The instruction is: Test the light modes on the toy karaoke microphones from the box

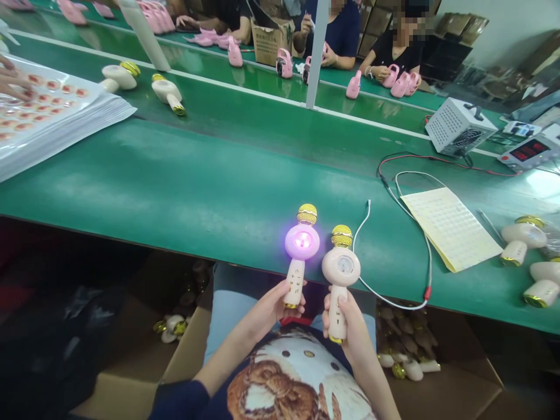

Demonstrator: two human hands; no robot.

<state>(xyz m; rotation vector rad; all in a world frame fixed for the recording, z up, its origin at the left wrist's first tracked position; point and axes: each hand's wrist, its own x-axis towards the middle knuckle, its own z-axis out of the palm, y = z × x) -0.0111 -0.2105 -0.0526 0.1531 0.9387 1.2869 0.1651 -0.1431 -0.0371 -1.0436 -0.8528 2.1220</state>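
Note:
My left hand (280, 297) is wrapped round the handle of a cream toy microphone (296, 277) with a gold mesh head. Its round middle glows pink-purple. To the right, my right hand (347, 312) grips a second cream microphone (341, 265), whose round window is unlit. Both microphones are upright, side by side and apart, above the table's front edge. Behind the right one a white charging cable (385, 297) curves across the green table, with a red piece near the edge.
A yellowish paper sheet (450, 227) and more microphones (525, 233) lie at right, below a power supply (459, 125). Sticker sheets (56, 122) lie at left. Cardboard boxes (131, 373) with microphones stand under the table. People handle pink items (284, 63) across the line, behind a post (317, 58).

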